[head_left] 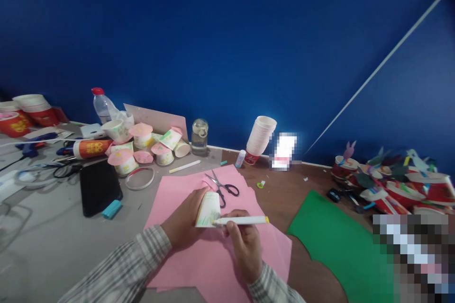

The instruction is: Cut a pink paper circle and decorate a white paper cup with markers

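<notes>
My left hand (186, 220) is closed around a white paper cup (209, 207) with green pen strokes on its side, tilted over pink paper sheets (177, 265). In my right hand (245, 244) is a white marker (245, 220) with a yellow end; its tip meets the cup's wall near the rim. Just beyond the cup, open scissors (223, 187) with black handles lie on the pink paper. A glue stick (240, 158) stands behind the sheets, and a white-and-yellow marker (185, 166) lies to their left.
Decorated paper cups (142, 136) crowd the back left, beside a glass jar (199, 137). A black phone (100, 187) and a blue cap-like piece (111, 209) lie left. A leaning cup stack (260, 137) stands behind. Green felt-like sheet (330, 241) and cup crafts (394, 184) occupy the right.
</notes>
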### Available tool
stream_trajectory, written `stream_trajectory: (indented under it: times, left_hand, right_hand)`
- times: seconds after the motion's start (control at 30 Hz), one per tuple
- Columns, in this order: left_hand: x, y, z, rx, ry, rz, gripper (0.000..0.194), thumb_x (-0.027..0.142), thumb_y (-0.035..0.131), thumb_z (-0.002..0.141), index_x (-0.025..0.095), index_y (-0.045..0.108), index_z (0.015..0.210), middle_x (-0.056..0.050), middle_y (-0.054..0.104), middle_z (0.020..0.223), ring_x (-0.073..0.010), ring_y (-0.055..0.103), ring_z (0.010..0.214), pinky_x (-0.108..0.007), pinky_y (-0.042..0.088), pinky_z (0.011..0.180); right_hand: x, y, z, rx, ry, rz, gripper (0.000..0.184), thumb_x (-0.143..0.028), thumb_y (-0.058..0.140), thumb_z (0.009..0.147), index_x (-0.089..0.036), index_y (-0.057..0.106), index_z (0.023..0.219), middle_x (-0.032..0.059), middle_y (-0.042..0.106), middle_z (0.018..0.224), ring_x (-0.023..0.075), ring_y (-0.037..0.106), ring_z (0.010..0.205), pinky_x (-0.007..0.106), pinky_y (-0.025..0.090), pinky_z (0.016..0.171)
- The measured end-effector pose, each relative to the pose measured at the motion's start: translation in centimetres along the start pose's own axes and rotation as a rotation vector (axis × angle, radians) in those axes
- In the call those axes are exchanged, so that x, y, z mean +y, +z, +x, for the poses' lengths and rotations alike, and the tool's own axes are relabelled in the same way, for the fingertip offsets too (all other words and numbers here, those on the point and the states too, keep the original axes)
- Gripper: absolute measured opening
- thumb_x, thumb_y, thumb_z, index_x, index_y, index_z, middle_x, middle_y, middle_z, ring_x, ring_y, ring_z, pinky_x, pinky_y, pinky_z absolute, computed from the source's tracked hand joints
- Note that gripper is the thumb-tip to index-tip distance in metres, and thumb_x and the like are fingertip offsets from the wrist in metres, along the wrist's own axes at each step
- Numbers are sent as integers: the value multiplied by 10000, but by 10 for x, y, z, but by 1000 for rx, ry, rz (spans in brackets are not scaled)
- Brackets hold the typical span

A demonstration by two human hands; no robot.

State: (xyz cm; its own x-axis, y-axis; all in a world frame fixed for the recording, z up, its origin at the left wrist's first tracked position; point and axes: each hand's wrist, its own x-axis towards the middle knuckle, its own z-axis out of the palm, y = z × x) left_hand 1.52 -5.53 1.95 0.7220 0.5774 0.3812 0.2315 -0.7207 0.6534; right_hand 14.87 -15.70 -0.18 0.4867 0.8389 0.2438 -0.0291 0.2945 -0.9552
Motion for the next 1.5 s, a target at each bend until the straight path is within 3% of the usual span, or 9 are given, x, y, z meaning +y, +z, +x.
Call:
stream_trajectory:
  times: [0.3,1.1,1.5]
  left_hand:
    - [0,0,0,-2,1,27,478,215,610,733,255,391,1157,-79,562,1113,-275,518,1006,-428,466,863]
    - [2,-2,3,-47,-11,8,426,223,605,735,270,415,1113,-59,565,1083,-267,514,979,-418,457,854]
    - [6,-4,3,-61,-23,-31,394,204,595,748,279,427,1096,-46,585,1032,-260,533,940,-414,461,832]
  right_hand:
    - [7,3,3,44,28,0,89,-263,579,744,-198,608,689,-33,558,501,150,482,419,227,420,393]
    - [-6,7,9,21,13,-130,143,-233,554,742,-198,593,610,-33,552,492,157,495,428,229,419,405]
    - [-4,3,9,-11,25,-104,71,-211,564,727,-211,588,659,-28,561,483,172,508,430,245,436,404]
